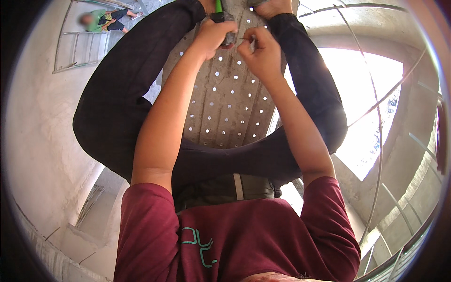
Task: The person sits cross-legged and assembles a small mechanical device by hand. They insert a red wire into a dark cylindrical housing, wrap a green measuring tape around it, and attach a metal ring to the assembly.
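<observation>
My left hand (213,35) is closed around a dark, dusty tool with a bright green part (219,6); its exact kind I cannot make out. To the right, my right hand (262,50) has its thumb and fingertips pinched together close to the tool, a small gap apart from the left hand. A thin dark sliver shows at those fingertips, too small to name. Both hands are held over the far part of a perforated metal plank (225,105), between my bent legs.
My legs (117,94) are folded on either side of the plank. Thin rods or cables (376,98) cross a bright opening (357,94) at right. Metal frames (77,33) stand at far left, where another person (105,21) in a green top sits or lies lower down. Concrete walls surround me.
</observation>
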### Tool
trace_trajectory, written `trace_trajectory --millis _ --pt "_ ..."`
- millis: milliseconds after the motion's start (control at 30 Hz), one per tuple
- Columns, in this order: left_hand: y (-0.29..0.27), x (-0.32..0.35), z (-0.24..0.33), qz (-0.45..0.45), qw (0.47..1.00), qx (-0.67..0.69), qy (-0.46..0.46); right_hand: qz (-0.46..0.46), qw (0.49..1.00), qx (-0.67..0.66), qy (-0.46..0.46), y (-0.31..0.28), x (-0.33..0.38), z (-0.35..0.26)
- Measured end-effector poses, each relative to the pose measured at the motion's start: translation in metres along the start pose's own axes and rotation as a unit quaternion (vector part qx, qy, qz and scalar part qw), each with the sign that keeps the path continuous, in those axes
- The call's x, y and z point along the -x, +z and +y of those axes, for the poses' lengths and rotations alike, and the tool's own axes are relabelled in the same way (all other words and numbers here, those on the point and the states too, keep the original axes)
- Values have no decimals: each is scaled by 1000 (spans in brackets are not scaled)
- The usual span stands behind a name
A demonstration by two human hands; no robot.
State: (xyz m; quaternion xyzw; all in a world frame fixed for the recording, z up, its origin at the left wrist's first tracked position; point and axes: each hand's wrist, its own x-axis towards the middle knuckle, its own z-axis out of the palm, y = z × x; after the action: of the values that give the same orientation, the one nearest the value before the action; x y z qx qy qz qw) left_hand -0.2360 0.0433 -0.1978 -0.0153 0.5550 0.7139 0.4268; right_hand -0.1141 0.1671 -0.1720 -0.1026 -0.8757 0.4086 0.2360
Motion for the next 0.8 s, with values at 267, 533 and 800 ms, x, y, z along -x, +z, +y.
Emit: trace_trajectory --millis 267,533,800 --pt "-34 -23 4 -76 987 142 -27 -191 955 71 217 10 20 56" --pt "-27 -25 -13 -86 967 239 16 -207 948 65 232 17 30 65" --pt "10 13 -7 -96 953 280 67 -92 980 28 177 -22 -11 16"
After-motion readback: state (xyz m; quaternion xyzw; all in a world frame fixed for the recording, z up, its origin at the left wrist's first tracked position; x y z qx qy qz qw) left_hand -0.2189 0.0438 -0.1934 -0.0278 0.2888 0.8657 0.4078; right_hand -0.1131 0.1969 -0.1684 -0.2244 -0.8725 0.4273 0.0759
